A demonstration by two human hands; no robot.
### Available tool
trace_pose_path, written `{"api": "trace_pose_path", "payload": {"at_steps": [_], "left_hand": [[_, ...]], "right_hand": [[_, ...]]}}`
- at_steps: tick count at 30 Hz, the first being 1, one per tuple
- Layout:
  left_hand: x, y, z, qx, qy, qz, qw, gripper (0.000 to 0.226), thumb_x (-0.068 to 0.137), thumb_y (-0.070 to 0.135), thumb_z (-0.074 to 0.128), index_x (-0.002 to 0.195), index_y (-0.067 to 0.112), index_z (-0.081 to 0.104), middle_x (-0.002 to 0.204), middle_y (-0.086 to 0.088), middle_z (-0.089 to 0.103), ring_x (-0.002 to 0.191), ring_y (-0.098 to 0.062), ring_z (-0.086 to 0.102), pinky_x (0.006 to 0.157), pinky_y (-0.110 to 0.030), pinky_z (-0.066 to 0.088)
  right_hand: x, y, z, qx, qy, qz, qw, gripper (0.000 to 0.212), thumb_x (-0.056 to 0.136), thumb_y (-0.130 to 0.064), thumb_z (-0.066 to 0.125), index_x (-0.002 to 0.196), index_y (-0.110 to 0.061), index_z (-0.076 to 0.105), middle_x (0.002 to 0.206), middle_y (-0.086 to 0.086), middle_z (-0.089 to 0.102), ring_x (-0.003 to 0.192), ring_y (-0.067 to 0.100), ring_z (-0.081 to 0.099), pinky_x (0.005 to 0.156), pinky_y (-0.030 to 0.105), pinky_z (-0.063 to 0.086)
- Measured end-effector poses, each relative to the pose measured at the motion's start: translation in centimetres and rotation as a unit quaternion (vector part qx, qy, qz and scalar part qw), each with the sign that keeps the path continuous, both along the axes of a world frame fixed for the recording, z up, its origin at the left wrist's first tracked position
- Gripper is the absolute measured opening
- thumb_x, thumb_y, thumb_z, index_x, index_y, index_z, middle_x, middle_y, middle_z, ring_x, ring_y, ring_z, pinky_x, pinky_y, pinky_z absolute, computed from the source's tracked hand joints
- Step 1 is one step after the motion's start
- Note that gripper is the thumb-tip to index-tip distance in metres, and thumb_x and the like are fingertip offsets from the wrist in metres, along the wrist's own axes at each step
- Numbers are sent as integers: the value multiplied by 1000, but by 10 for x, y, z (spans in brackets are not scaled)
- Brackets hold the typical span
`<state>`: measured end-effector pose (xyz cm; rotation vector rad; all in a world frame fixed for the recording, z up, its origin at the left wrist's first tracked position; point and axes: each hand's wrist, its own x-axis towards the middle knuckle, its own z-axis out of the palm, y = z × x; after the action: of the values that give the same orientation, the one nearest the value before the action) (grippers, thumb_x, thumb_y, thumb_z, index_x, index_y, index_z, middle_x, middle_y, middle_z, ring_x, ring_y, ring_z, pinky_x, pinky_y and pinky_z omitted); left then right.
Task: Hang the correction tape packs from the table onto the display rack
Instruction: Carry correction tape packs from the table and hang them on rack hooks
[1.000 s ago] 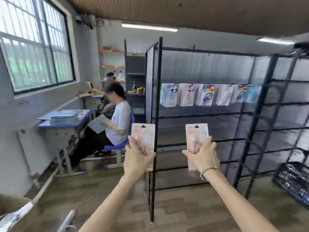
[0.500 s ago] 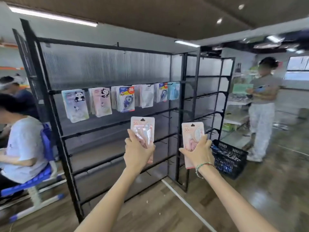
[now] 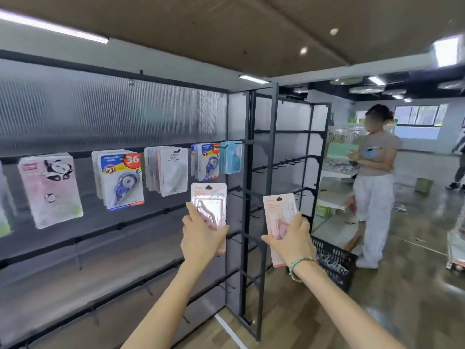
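My left hand grips a pink correction tape pack and holds it upright in front of the black display rack. My right hand, with a bead bracelet on the wrist, grips a second pink correction tape pack close to the rack's right upright. Both packs sit below the rack's upper rail, where several packs hang: a panda pack, a blue "36" pack, a white pack, another blue pack and a light blue one. The lower rails carry bare hooks.
A black plastic basket stands on the floor right of the rack. A person in white trousers stands further right by low shelves. A second rack section angles away behind the corner post.
My view has swung right and closer to the rack; the seated person is out of sight. Both hands have kept their packs and now hold them nearer the rack.
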<state>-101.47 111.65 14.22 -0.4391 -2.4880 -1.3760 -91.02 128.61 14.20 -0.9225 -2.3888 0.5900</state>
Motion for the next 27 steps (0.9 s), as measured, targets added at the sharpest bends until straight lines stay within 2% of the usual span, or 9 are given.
{"api": "trace_pose_path", "payload": {"at_steps": [2,10,17,22,27], "left_hand": [[-23,21,4,1,-1,5,1000,109,75,44,75,151,14,3,126,-11,40,113,-33,50,83,-43,46],[-97,92,4,2,16,40,999,108,74,44,75,150,12,6,125,-12,41,113,-34,50,84,-44,47],[-161,160,12,17,42,118,992,108,75,45,74,150,15,2,130,-12,39,116,-32,49,82,-43,48],[-195,210,29,27,60,179,982,101,74,44,74,146,15,10,120,-11,43,104,-33,53,72,-39,48],[-216,238,44,4,79,229,970,108,76,45,75,151,18,2,129,-10,40,112,-29,50,73,-36,42]], "right_hand": [[-23,19,2,2,-3,6,1000,117,72,-61,70,149,-4,3,139,13,26,127,31,39,91,41,47],[-111,102,7,-3,5,48,999,118,74,-60,69,150,-4,-2,141,15,27,125,34,42,93,43,44],[-212,187,18,-7,31,136,990,118,74,-58,70,150,-7,-4,140,13,27,125,33,42,93,43,45],[-272,243,42,24,30,194,980,115,74,-61,68,150,-10,-1,141,11,27,122,32,45,89,42,46],[-325,273,69,38,47,246,967,116,73,-60,70,150,-10,-1,142,12,27,124,32,43,88,44,46]]}}
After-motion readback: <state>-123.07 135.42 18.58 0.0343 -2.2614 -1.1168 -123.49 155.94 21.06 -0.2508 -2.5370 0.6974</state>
